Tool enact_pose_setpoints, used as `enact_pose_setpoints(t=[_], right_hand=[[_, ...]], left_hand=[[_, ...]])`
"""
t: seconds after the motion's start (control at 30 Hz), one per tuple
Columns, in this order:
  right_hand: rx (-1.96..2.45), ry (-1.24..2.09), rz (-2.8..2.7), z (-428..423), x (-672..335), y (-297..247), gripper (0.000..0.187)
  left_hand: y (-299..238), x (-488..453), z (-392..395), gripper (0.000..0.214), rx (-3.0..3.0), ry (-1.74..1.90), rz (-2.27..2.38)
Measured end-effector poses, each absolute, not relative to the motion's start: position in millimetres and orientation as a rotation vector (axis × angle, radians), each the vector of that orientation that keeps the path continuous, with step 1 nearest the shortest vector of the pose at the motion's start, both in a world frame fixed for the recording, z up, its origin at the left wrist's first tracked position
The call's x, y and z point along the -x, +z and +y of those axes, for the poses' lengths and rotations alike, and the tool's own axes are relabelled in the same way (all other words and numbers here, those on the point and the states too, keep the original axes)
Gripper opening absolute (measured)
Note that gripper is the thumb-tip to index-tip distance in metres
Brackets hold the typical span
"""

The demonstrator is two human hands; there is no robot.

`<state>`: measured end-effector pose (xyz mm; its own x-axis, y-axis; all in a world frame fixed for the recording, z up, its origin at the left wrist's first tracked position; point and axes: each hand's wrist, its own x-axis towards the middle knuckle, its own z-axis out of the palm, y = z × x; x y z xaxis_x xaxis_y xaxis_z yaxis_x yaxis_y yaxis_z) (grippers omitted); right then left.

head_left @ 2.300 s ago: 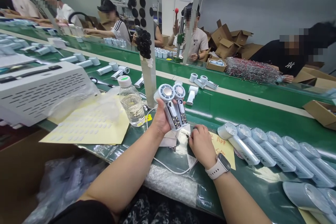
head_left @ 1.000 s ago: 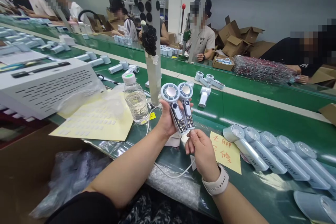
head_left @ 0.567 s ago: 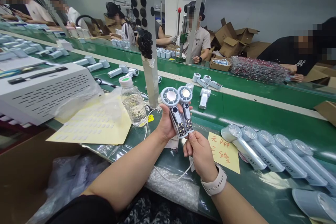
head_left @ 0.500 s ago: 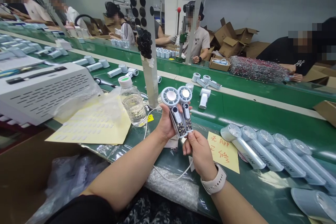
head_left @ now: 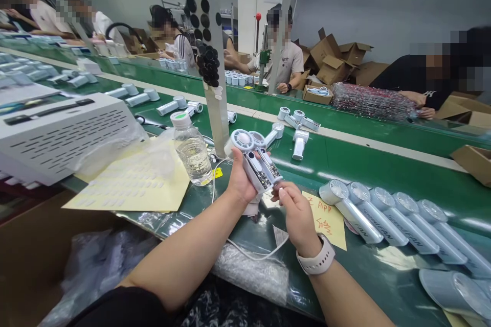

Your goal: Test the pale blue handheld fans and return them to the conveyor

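My left hand point(head_left: 238, 180) grips two small white handheld fans point(head_left: 253, 159) side by side, their round heads tipped away from me over the green table point(head_left: 345, 163). My right hand point(head_left: 296, 213) pinches a small white plug point(head_left: 281, 191) on a white cable point(head_left: 249, 250), right at the bottom ends of the fan handles. The cable trails down under my right wrist, which wears a white watch.
A water bottle point(head_left: 190, 148) stands left of my hands beside yellow sticker sheets point(head_left: 134, 184) and a white vented box point(head_left: 57, 133). A yellow handwritten note point(head_left: 326, 217) and a row of pale blue fans point(head_left: 383, 217) lie to the right. Several people work across the belt.
The two fans have tipped from upright to leaning away from me. My right hand stays at the handle ends with the plug. The view has shifted slightly.
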<state>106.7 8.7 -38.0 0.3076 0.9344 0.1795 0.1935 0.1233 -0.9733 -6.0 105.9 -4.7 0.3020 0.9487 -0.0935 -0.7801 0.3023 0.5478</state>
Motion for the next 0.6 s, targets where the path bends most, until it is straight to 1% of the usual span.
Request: enact_pose_setpoints(t=[0.07, 0.17, 0.2, 0.27, 0.33, 0.47, 0.6], right_hand=[[1.497, 0.596, -1.219, 10, -118, -40, 0.033], [1.672, 0.39, -1.272, 17, -135, -41, 0.016], [1.702, 0.32, -1.296, 22, -140, -40, 0.016], [1.797, 0.171, -1.38, 39, -148, -35, 0.026], [1.918, 0.086, -1.438, 64, -156, -30, 0.026], [2.133, 0.099, -1.33, 126, -171, -30, 0.018], [2.235, 0.12, -1.227, 176, -174, -39, 0.03]], left_hand=[[-3, 7, 108, 0.068, -0.366, 1.241, 0.523], [0, 8, 106, 0.067, -0.318, 1.211, 0.548], [1, 8, 104, 0.068, -0.318, 1.172, 0.529], [2, 8, 99, 0.069, -0.325, 1.084, 0.477], [0, 6, 95, 0.07, -0.342, 1.007, 0.432], [-9, 4, 94, 0.071, -0.347, 0.902, 0.387], [-17, 4, 97, 0.07, -0.321, 0.846, 0.327]])
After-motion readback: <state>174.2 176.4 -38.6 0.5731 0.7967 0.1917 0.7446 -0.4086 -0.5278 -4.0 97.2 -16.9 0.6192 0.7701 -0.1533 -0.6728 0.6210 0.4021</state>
